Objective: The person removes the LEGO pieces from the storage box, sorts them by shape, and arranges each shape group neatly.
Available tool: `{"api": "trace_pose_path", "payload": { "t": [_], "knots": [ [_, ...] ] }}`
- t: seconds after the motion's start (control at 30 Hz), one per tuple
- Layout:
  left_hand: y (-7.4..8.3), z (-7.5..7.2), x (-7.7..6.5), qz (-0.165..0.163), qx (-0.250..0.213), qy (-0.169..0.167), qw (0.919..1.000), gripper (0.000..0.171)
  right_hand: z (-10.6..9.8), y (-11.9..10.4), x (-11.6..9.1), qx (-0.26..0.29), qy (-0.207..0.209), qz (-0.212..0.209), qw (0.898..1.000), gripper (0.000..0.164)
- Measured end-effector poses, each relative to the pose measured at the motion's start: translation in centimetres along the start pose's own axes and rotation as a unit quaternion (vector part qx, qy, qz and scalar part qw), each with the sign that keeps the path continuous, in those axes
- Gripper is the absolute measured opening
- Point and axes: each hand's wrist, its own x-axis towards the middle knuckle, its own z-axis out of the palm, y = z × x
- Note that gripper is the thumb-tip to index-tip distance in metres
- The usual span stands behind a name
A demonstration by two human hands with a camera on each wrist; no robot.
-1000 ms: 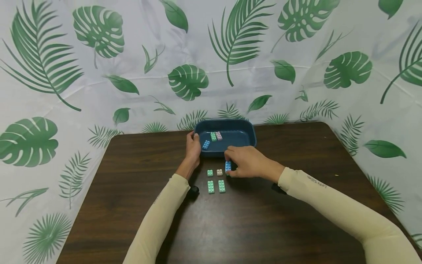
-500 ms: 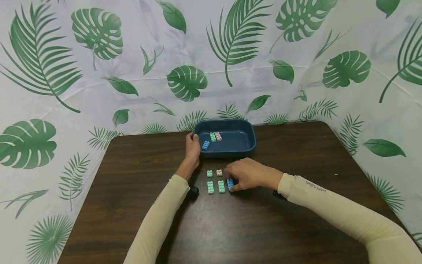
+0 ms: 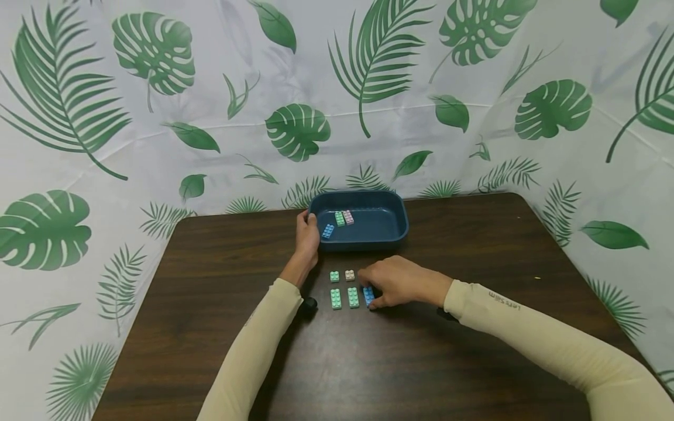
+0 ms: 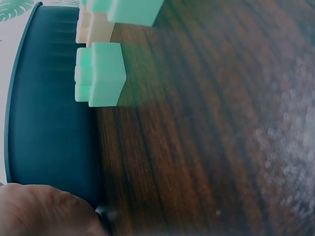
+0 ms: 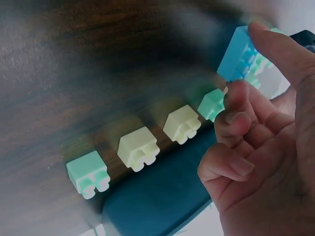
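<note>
At its left end, a dark blue plastic tray point(image 3: 363, 242) is gripped by my left hand point(image 3: 307, 237), thumb at the rim. My right hand point(image 3: 402, 282) pinches a blue toy building brick point(image 3: 369, 297) between thumb and index finger, low over the table. That blue brick point(image 5: 235, 54) shows its side in the right wrist view, the other fingers curled beside it. Left of it lie two long green bricks point(image 3: 353, 297) in line. Behind them stand a small green brick point(image 3: 334, 276) and a small cream brick point(image 3: 350, 275). More small bricks, hidden by my right hand from above, appear in the right wrist view.
Inside the tray lie a blue brick point(image 3: 328, 231), a green brick point(image 3: 339, 218) and a pink brick point(image 3: 348, 217). The dark wooden table point(image 3: 221, 257) ends at a leaf-printed curtain point(image 3: 231, 164) just behind the tray.
My right hand has brought the blue brick from close by the tray toward me, to the right end of the front row. My left hand stays on the tray.
</note>
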Motion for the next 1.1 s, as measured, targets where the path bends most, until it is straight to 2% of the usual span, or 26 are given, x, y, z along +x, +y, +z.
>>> {"api": "trace_pose_path", "payload": {
  "t": [0.2,0.33,0.47,0.67,0.77,0.9,1.1],
  "knots": [
    [-0.1,-0.1,0.0,-0.002,-0.001,0.001,1.0,0.048,-0.1,0.2,-0.3,-0.002,0.002,0.001,1.0,0.05],
    [-0.1,-0.5,0.1,-0.001,0.002,0.003,1.0,0.048,-1.4,0.9,-0.3,0.031,-0.006,0.004,1.0,0.057],
    [-0.2,-0.5,0.1,0.002,-0.001,-0.002,1.0,0.049,-3.0,2.1,-0.4,0.087,-0.004,0.008,0.996,0.046],
    [-0.1,-0.1,0.1,0.002,-0.002,-0.008,1.0,0.049,-5.0,4.0,-0.1,0.165,0.039,0.006,0.985,0.028],
    [-0.1,-0.1,0.2,0.001,-0.002,-0.011,0.9999,0.049,-6.0,5.0,0.6,0.18,0.059,0.012,0.982,0.024],
    [0.0,-0.2,0.4,0.004,-0.006,-0.005,1.0,0.048,-7.0,6.5,2.2,0.172,0.079,0.032,0.981,0.026],
    [-0.1,-0.3,0.5,-0.001,-0.001,-0.006,1.0,0.048,-7.1,8.5,4.7,0.188,0.09,0.077,0.975,0.028]
  ]
}}
